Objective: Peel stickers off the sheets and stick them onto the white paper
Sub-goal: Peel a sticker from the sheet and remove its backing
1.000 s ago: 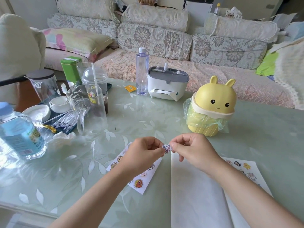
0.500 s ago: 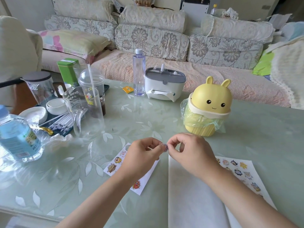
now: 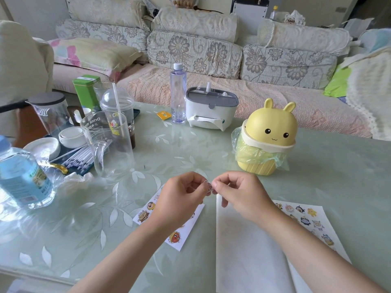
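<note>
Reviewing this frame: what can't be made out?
Head view only.
Small round sticker, pinched between left hand and right hand: design too small, partly covered by fingertips.
Left cartoon sticker sheet: middle hidden by the left hand.
White paper sheet: near end cut off by the bottom edge.
Right cartoon sticker sheet: near side hidden by the right forearm.

Two sticker sheets, one white paper, one sticker

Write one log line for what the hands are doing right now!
left hand: pinches sticker | right hand: pinches same sticker | white paper: flat on table
</note>
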The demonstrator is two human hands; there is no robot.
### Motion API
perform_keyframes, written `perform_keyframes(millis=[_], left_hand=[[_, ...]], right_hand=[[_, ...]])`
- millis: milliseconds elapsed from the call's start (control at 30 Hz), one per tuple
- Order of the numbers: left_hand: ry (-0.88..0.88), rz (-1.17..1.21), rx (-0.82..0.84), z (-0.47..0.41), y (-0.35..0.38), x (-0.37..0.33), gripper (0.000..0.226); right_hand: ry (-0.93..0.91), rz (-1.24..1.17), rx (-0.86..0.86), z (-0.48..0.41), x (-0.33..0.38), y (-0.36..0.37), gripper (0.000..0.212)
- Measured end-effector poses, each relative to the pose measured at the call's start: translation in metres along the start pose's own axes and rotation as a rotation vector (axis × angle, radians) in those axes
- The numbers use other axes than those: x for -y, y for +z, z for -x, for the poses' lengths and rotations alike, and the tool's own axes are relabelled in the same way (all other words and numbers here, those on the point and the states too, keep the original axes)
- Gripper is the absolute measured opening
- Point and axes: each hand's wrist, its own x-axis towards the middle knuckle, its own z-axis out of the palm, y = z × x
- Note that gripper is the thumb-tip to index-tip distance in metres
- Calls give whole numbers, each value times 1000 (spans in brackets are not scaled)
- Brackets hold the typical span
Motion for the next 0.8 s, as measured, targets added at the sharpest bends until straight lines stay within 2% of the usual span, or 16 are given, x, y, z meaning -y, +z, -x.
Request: perform_keyframes(millis=[133,500,700,800], left_hand=[[17,0,30,-1,-2,-2,12],[-18,76,35,-2,1,-1,14],[-36,81,16,-4,-1,-2,16],[-37,72,38,-4,-2,-2,16]], right_hand=[[100,-133,70,1,3,-6,13],[7,65,-6,1,-1,-2,20],[116,-82,72,1,5,-7,20],[92,-76,72,2,6,-8,19]])
